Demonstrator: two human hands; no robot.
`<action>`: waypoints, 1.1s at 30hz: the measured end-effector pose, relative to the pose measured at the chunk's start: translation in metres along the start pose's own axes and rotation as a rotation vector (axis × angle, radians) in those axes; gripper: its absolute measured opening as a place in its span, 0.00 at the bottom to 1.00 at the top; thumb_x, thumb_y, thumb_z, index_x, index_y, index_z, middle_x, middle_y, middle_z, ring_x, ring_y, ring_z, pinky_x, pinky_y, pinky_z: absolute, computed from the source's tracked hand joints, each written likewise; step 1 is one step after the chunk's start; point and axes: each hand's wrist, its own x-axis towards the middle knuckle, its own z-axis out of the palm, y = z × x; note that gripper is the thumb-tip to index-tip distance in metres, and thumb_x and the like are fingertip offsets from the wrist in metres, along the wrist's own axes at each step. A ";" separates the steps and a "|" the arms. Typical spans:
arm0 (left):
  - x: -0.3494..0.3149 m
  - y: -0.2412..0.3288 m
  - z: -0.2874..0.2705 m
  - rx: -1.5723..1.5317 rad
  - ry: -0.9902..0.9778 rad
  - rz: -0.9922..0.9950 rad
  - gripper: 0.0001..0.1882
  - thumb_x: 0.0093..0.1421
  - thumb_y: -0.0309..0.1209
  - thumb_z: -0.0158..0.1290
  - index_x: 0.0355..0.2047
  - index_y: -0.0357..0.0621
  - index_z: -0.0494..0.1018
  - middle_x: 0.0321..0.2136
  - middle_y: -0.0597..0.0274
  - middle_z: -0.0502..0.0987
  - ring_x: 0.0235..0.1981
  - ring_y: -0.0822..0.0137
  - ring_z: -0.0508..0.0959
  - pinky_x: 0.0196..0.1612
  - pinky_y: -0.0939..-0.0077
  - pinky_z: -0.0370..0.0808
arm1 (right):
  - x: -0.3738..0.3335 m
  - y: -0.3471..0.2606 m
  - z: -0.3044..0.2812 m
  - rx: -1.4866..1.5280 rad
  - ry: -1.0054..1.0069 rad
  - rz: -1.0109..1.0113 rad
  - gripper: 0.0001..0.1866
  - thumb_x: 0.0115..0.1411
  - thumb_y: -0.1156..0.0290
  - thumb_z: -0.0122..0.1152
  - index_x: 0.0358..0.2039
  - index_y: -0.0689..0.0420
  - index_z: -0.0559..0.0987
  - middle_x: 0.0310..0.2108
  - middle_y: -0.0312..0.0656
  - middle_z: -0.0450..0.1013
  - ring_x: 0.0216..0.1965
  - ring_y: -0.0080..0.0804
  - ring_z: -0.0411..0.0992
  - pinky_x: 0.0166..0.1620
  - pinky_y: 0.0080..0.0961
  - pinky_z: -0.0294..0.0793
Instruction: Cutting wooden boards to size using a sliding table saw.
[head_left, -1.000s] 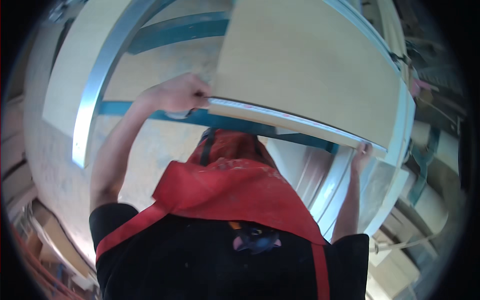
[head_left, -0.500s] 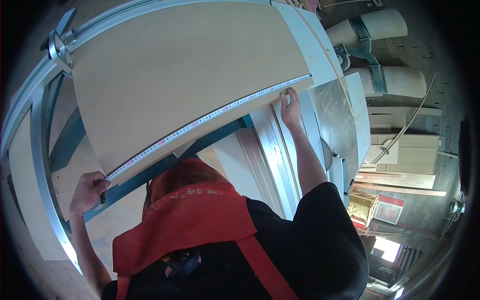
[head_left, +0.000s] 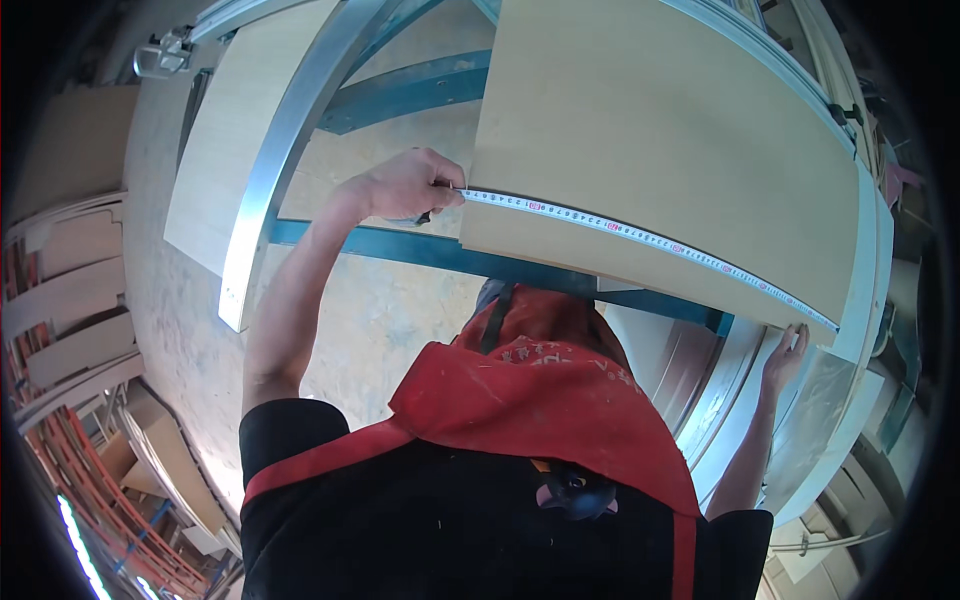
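A large flat tan board [head_left: 660,130] lies on the machine table, and a white tape measure [head_left: 640,235] is stretched across it near its near edge. My left hand [head_left: 405,188] is closed on the case end of the tape at the board's left edge; a dark part of the case shows below the fingers. At the board's near right corner, my right hand [head_left: 785,357] has its fingertips at the edge, close to the tape's far end. Its fingers look bent around the board's edge, partly hidden.
A bright metal rail [head_left: 262,215] and blue frame beams [head_left: 415,92] stand left of the board. Another pale board [head_left: 225,150] lies beyond the rail. A metal fence [head_left: 775,55] runs along the far side. Stacked panels [head_left: 75,310] stand at far left.
My view has turned to the left, so the board and tape appear farther right. Both hands keep their places at the two ends of the stretched tape.
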 end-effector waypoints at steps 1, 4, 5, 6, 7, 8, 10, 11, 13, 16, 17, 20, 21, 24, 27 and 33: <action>0.001 0.000 -0.001 0.004 -0.006 0.013 0.08 0.68 0.28 0.55 0.35 0.35 0.80 0.20 0.62 0.76 0.23 0.70 0.73 0.31 0.72 0.71 | -0.001 0.003 -0.001 -0.002 -0.002 -0.005 0.33 0.74 0.52 0.49 0.65 0.69 0.67 0.66 0.60 0.64 0.66 0.55 0.65 0.65 0.41 0.66; 0.002 0.000 0.001 -0.003 -0.013 0.040 0.09 0.68 0.29 0.55 0.35 0.35 0.80 0.21 0.62 0.75 0.23 0.69 0.73 0.32 0.72 0.71 | 0.000 0.009 -0.002 -0.043 -0.036 -0.007 0.33 0.74 0.52 0.49 0.65 0.70 0.67 0.66 0.60 0.64 0.66 0.56 0.64 0.66 0.42 0.65; 0.002 0.000 0.002 -0.005 -0.001 0.044 0.08 0.68 0.28 0.55 0.35 0.36 0.80 0.21 0.61 0.75 0.23 0.69 0.73 0.32 0.72 0.71 | 0.003 0.011 -0.002 -0.048 -0.039 -0.017 0.33 0.74 0.52 0.49 0.65 0.70 0.67 0.66 0.60 0.64 0.66 0.56 0.64 0.66 0.42 0.65; 0.001 0.000 0.002 -0.005 0.009 0.048 0.08 0.68 0.28 0.55 0.35 0.36 0.80 0.20 0.61 0.75 0.23 0.69 0.73 0.31 0.71 0.71 | 0.005 0.013 0.000 -0.065 -0.056 -0.018 0.34 0.74 0.51 0.48 0.64 0.70 0.67 0.65 0.61 0.64 0.66 0.57 0.64 0.66 0.42 0.65; 0.001 0.000 0.002 -0.006 0.020 0.052 0.08 0.68 0.28 0.55 0.36 0.37 0.80 0.20 0.61 0.75 0.23 0.69 0.73 0.31 0.71 0.71 | 0.008 0.015 0.001 -0.082 -0.074 -0.019 0.34 0.73 0.51 0.48 0.64 0.71 0.68 0.65 0.61 0.65 0.66 0.57 0.64 0.66 0.42 0.64; 0.001 0.000 0.001 -0.015 0.023 0.051 0.08 0.68 0.28 0.55 0.36 0.37 0.80 0.20 0.61 0.75 0.23 0.69 0.73 0.31 0.71 0.71 | 0.010 0.018 0.001 -0.100 -0.090 -0.020 0.34 0.73 0.50 0.48 0.63 0.71 0.68 0.65 0.61 0.65 0.66 0.58 0.64 0.66 0.42 0.64; 0.001 0.000 -0.001 0.023 0.024 0.052 0.08 0.65 0.29 0.56 0.36 0.37 0.81 0.24 0.57 0.78 0.26 0.65 0.76 0.34 0.68 0.73 | 0.015 0.023 0.002 -0.117 -0.114 -0.023 0.34 0.73 0.50 0.48 0.63 0.71 0.69 0.64 0.62 0.65 0.65 0.58 0.64 0.67 0.42 0.64; 0.001 0.000 -0.002 0.044 0.025 0.052 0.08 0.64 0.29 0.56 0.37 0.38 0.81 0.26 0.55 0.80 0.28 0.62 0.78 0.36 0.66 0.74 | 0.017 0.024 0.001 -0.129 -0.136 -0.018 0.34 0.73 0.50 0.48 0.62 0.71 0.69 0.64 0.62 0.66 0.65 0.59 0.64 0.67 0.42 0.63; 0.001 0.003 -0.002 0.050 0.038 0.072 0.07 0.65 0.29 0.56 0.36 0.37 0.81 0.24 0.56 0.78 0.26 0.64 0.77 0.34 0.67 0.73 | 0.020 0.028 0.001 -0.145 -0.158 -0.019 0.34 0.73 0.50 0.48 0.62 0.71 0.70 0.63 0.62 0.67 0.65 0.59 0.64 0.67 0.42 0.63; 0.003 0.003 0.001 0.072 0.063 0.114 0.07 0.66 0.27 0.56 0.36 0.37 0.81 0.21 0.60 0.76 0.23 0.68 0.73 0.30 0.69 0.71 | 0.025 0.034 -0.002 -0.153 -0.201 -0.004 0.34 0.72 0.50 0.49 0.61 0.71 0.71 0.61 0.63 0.69 0.63 0.60 0.67 0.65 0.42 0.64; 0.003 0.002 0.003 0.074 0.076 0.134 0.07 0.66 0.27 0.56 0.35 0.37 0.81 0.21 0.59 0.76 0.23 0.67 0.73 0.30 0.69 0.71 | 0.027 0.035 -0.004 -0.157 -0.201 -0.010 0.34 0.72 0.50 0.49 0.61 0.71 0.71 0.61 0.63 0.69 0.63 0.60 0.67 0.65 0.42 0.64; 0.003 0.002 0.006 0.076 0.104 0.173 0.07 0.66 0.27 0.56 0.35 0.37 0.81 0.22 0.58 0.77 0.23 0.66 0.74 0.30 0.69 0.71 | 0.033 0.041 -0.006 -0.172 -0.228 -0.015 0.33 0.72 0.49 0.49 0.60 0.70 0.72 0.59 0.63 0.70 0.61 0.60 0.69 0.63 0.42 0.66; 0.005 0.004 0.004 0.082 0.110 0.173 0.07 0.66 0.27 0.56 0.35 0.36 0.81 0.22 0.58 0.77 0.23 0.66 0.74 0.30 0.68 0.71 | 0.034 0.041 -0.003 -0.171 -0.219 -0.016 0.33 0.72 0.49 0.49 0.60 0.70 0.72 0.59 0.63 0.70 0.61 0.60 0.69 0.63 0.42 0.66; 0.009 0.004 -0.002 0.104 0.125 0.185 0.07 0.66 0.28 0.56 0.35 0.36 0.81 0.23 0.56 0.77 0.23 0.65 0.74 0.30 0.68 0.71 | 0.034 0.043 0.003 -0.175 -0.168 -0.014 0.31 0.72 0.51 0.48 0.58 0.69 0.74 0.55 0.60 0.75 0.56 0.56 0.74 0.60 0.39 0.69; 0.016 0.004 -0.007 0.116 0.201 0.257 0.06 0.64 0.27 0.57 0.35 0.37 0.81 0.21 0.57 0.77 0.22 0.65 0.74 0.30 0.67 0.72 | 0.038 0.037 0.006 -0.171 -0.133 -0.009 0.31 0.72 0.51 0.48 0.57 0.70 0.74 0.53 0.60 0.76 0.55 0.56 0.74 0.59 0.39 0.69; 0.005 -0.003 0.003 0.099 0.117 0.154 0.05 0.60 0.28 0.59 0.34 0.39 0.80 0.19 0.55 0.76 0.22 0.64 0.78 0.29 0.65 0.73 | 0.025 0.022 -0.001 -0.153 -0.118 0.020 0.31 0.72 0.52 0.48 0.59 0.71 0.72 0.55 0.64 0.73 0.58 0.61 0.71 0.61 0.42 0.68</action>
